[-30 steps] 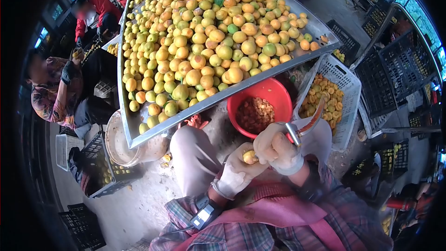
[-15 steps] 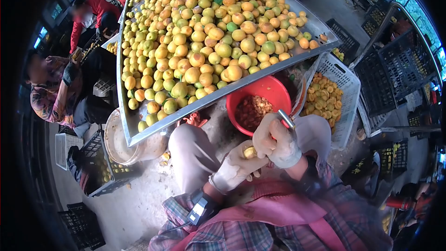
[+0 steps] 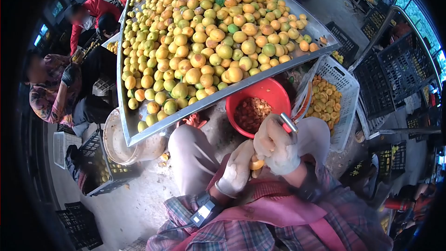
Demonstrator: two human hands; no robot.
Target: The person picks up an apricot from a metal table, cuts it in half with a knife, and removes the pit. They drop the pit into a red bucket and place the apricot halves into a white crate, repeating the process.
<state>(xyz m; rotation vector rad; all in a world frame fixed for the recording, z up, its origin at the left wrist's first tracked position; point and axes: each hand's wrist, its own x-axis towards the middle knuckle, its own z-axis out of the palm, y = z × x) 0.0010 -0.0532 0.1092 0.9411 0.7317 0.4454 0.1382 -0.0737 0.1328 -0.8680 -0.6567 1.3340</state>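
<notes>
My gloved left hand is closed on an apricot, which shows orange between the two hands. Against it, my gloved right hand grips a small tool. A shiny metal cylinder with a bit of red sticks out above that fist; the tool's other end is hidden. Just beyond my hands sits a red basin holding brownish apricot pits. Farther out, a metal-rimmed table bears a large heap of yellow, green and orange apricots.
Right of the basin stands a white crate with opened apricots. A whitish bucket and a black crate are at left. Two people work at the left. Stacked black crates stand at right.
My left hand has turned and drawn closer to my right hand. The apricot has shifted lower between them and now shows orange instead of pale yellow. My right hand still grips the tool.
</notes>
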